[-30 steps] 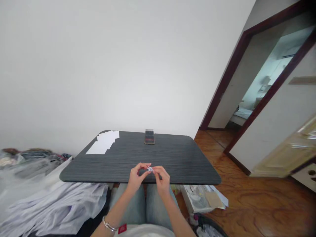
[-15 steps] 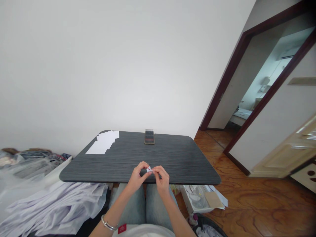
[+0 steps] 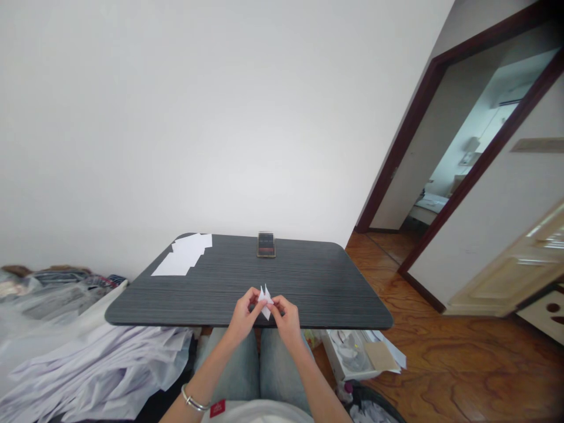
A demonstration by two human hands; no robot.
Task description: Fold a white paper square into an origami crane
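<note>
On my feed from the head camera, the action sits low and centred. A small folded piece of white paper is pinched between the left hand and the right hand, which are close together on either side of it. Neither hand is spread: the fingertips of each press in on the paper from its own side, with the other fingers curled. The paper's sharp points stick out above and below the grip, two upward and one downward, while the fingers hide its middle, so I cannot read the folds there.

The hands and paper are just inside the near edge of a dark wood-grain table, above a lap in light blue jeans. From this angle, I cannot tell how high the paper is above the tabletop.

Well ahead of the hands, overlapping sheets of white paper lie at the far left corner of the table, and a smartphone sits at the far edge. A silver bracelet circles the left wrist. Off the left side of the table is a heap of pale clothing. Below the right side, an open box sits on a wooden floor, beside a bin.
</note>
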